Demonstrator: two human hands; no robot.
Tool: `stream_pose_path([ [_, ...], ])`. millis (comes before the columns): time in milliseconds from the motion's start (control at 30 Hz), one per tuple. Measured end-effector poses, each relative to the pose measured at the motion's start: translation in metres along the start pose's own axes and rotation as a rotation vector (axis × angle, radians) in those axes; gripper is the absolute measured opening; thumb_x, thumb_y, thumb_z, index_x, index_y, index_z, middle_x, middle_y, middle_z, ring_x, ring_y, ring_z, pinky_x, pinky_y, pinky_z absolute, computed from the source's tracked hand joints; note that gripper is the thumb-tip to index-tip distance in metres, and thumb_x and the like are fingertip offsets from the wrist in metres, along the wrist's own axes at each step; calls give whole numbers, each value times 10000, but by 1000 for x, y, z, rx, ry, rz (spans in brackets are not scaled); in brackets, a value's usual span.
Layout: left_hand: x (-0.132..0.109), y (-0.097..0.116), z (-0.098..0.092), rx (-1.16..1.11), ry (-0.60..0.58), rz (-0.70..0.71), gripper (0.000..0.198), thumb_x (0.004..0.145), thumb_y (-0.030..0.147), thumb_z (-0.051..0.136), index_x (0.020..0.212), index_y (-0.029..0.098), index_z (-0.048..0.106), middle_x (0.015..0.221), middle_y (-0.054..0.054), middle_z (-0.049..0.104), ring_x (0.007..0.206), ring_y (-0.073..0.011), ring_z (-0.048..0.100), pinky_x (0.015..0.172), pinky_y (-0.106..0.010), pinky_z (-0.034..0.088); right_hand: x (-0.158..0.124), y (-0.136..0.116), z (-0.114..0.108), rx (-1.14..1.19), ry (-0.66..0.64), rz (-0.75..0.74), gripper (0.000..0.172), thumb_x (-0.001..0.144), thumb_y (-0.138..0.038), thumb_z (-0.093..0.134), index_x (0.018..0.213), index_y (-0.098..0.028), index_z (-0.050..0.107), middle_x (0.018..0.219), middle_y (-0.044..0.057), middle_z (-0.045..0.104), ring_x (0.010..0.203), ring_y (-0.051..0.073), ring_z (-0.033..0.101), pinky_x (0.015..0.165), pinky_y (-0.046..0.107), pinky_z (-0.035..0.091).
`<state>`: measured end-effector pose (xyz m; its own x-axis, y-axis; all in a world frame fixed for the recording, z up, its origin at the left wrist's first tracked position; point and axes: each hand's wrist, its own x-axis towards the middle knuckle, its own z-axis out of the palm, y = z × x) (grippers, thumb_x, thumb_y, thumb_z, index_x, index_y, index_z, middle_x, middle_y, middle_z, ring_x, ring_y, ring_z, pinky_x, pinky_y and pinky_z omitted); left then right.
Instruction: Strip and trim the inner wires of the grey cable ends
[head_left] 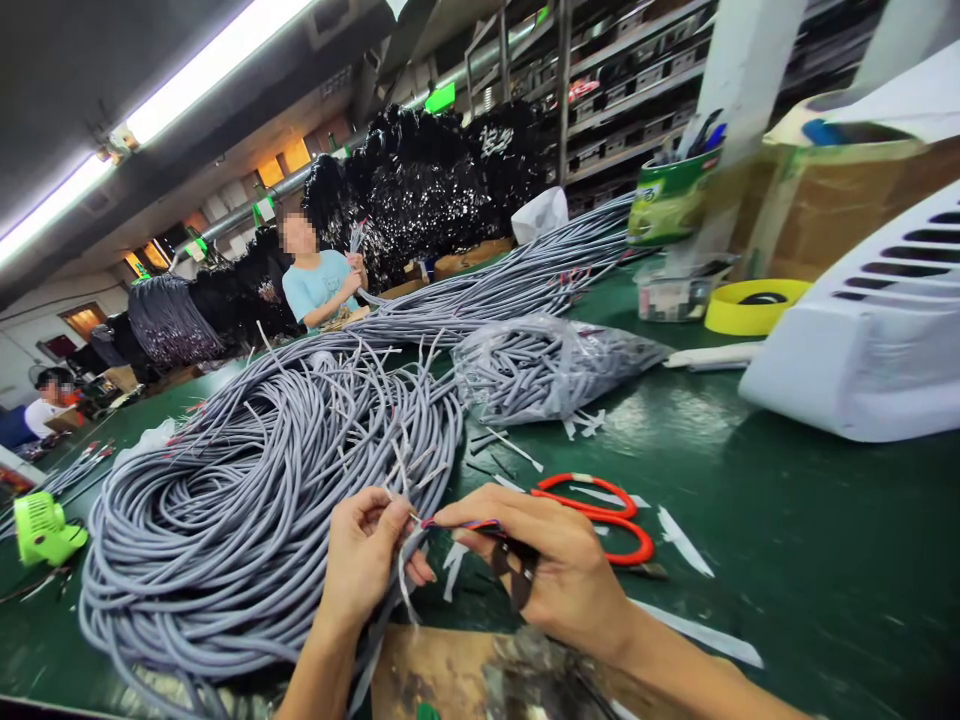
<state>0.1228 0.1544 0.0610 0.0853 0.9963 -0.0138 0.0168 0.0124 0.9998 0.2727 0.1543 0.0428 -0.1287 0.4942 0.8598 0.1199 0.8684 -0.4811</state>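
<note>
My left hand (369, 560) is closed around the end of a grey cable (405, 570), gripping it near its stripped tip. My right hand (547, 565) pinches the coloured inner wires (457, 524) sticking out of that tip, and a small dark cutting tool (517, 570) hangs in its palm. Both hands hover over the front edge of the green table (750, 520), beside a large pile of coiled grey cables (255, 500). Red-handled scissors (607, 510) lie just behind my right hand.
A clear bag of grey cable pieces (547, 365) lies mid-table, with white scraps (682, 540) scattered around. A white machine housing (870, 330), yellow tape roll (754, 305) and green can (671, 195) stand at right. A green fan (45, 528) sits at left. A person in a blue shirt (322, 280) works opposite.
</note>
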Motion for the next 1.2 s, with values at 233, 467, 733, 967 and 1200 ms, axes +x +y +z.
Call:
stream_pose_path([
  [233,1,1,-18,163,396,327,201,775,374,522,796,185,456,704,27,560,410,-65,536,371,-166,409,-1,5,3,-74,71,152,158,795,-135,493,696,-171,611,624,26,656,525,115,592,489,189,445],
  [467,-9,0,-8,470,-142,343,453,651,162,631,1103,173,610,928,-77,648,824,-186,580,572,-210,450,-2,12,5,-124,89,459,409,793,-453,506,492,-176,487,439,-31,423,408,90,383,379,202,315],
  [733,-7,-15,9,296,191,270,249,732,342,584,709,109,671,491,11,533,381,-65,421,370,-177,316,-2,8,10,19,-77,530,277,800,-359,456,597,-175,501,532,-18,471,472,101,421,442,204,353],
  [967,-3,-7,7,-15,186,118,383,616,496,660,651,131,550,334,64,456,255,-42,339,282,-146,258,-3,14,13,96,-96,660,316,776,-424,439,606,-170,521,535,-20,435,485,107,388,453,227,326],
  [1200,-6,-3,-1,-12,-56,46,418,560,382,760,848,116,614,549,61,476,345,-4,368,316,-118,260,-1,18,11,229,-18,787,391,687,-546,521,553,-183,466,497,-45,379,447,82,305,422,224,255],
])
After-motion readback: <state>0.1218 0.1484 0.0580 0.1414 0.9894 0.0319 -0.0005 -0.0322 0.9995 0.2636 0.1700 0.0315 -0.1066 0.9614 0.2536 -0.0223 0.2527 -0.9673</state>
